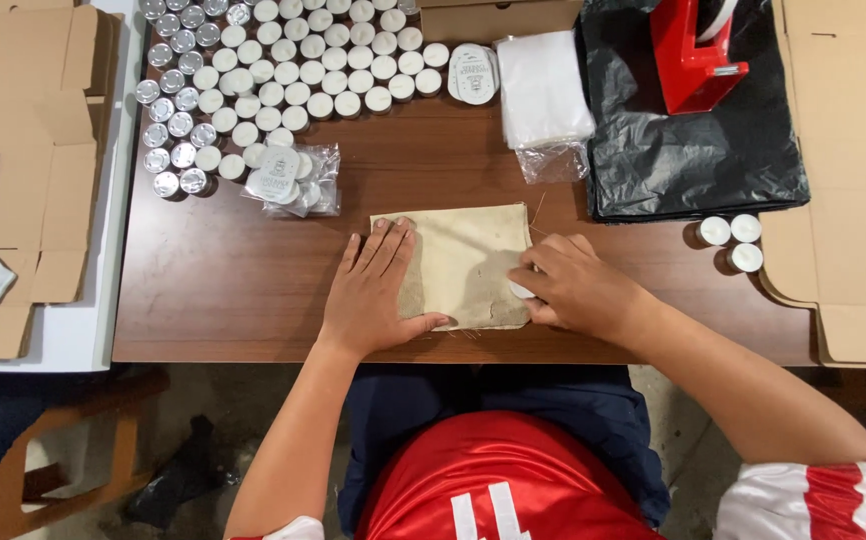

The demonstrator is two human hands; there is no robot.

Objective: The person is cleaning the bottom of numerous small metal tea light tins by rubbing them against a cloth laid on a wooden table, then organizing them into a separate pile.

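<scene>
A small beige cloth pouch (468, 258) lies flat near the front edge of the brown wooden table (223, 270). My left hand (373, 290) presses flat on its left part, fingers spread. My right hand (568, 285) is at the pouch's right edge, fingers curled around a small white round tin (521, 290) that is mostly hidden under the fingers.
Many small round tins (283, 70) stand in rows at the back left, with a clear bag of round labels (288, 180). A stack of white bags (543, 85), black plastic sheet (693, 140), red tape dispenser (693, 50), three tins (733, 240) and flat cardboard boxes (843, 180) surround.
</scene>
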